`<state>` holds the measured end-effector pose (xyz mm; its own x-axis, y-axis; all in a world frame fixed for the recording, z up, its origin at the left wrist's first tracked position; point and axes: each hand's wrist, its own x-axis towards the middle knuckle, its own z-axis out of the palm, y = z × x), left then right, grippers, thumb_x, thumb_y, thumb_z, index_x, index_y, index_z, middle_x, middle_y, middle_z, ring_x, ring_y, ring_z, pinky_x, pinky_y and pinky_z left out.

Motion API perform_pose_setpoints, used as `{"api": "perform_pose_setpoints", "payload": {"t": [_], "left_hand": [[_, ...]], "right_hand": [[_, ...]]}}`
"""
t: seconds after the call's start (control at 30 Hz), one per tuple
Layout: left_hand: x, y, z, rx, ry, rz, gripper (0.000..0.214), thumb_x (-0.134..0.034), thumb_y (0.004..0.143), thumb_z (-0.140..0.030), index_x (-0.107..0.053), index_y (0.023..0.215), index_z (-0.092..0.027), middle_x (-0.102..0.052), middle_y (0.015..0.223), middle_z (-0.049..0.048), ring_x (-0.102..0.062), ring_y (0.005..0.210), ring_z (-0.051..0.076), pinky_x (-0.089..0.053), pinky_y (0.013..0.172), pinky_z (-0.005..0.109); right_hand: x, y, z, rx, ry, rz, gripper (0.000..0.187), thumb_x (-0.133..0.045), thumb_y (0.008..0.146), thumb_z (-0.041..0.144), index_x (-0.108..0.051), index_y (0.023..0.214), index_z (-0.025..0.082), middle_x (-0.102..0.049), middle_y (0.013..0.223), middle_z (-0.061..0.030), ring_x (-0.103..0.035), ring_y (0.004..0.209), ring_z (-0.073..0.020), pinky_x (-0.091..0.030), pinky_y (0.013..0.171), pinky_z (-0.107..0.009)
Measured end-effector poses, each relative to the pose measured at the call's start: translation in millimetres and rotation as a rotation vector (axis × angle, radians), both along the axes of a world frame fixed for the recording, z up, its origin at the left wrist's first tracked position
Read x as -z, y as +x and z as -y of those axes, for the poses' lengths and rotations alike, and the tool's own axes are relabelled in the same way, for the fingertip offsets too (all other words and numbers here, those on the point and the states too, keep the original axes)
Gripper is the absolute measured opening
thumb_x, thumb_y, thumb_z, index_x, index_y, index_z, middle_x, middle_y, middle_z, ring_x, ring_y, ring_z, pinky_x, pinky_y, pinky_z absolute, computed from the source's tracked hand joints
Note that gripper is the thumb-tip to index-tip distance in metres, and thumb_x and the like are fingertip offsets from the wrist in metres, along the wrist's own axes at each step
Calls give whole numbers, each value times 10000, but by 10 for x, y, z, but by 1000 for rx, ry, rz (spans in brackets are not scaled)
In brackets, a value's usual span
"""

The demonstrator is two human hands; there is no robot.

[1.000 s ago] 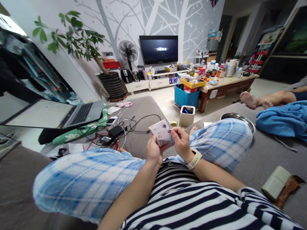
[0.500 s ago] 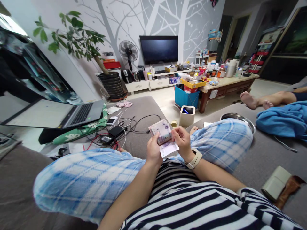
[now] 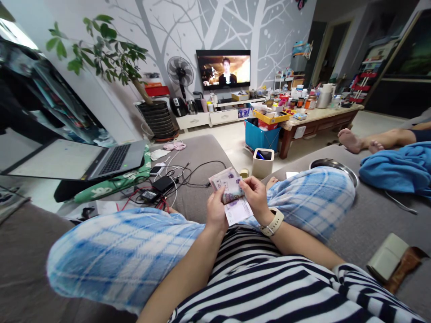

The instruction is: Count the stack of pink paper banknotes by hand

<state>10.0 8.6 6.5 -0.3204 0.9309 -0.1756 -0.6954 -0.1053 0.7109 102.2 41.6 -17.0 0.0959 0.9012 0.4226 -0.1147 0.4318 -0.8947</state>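
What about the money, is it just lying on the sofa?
No, the left hand and the right hand are both holding the money in front of the striped shirt.

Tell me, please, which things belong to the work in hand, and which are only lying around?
In the work:
banknotes, held by both
left hand
right hand

Lying around:
laptop
black adapter
blue cloth
pale case

The head view faces forward and down. It covers left hand (image 3: 216, 209) and right hand (image 3: 255, 197) closely, TV (image 3: 210, 74) distantly.
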Motion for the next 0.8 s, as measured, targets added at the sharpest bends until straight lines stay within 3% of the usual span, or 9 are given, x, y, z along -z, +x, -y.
{"api": "perform_pose_setpoints", "payload": {"t": [0.3,0.8], "left_hand": [[18,-43,-53,-109,-39,-14,134,-558,756,-209,-651,776,-115,-691,709,57,-667,759,208,-538,694,301],[4,-24,-32,-65,-33,-29,172,-528,769,-218,-644,792,-94,-687,684,72,-668,740,211,-532,697,316]], "right_hand": [[-28,-4,54,-59,40,-25,232,-566,769,394,-526,689,179,-470,613,21,-410,560,-102,-367,527,-231],[-25,-3,66,-102,40,-51,211,-549,787,392,-558,759,182,-508,635,15,-444,579,-111,-373,531,-233]]}}
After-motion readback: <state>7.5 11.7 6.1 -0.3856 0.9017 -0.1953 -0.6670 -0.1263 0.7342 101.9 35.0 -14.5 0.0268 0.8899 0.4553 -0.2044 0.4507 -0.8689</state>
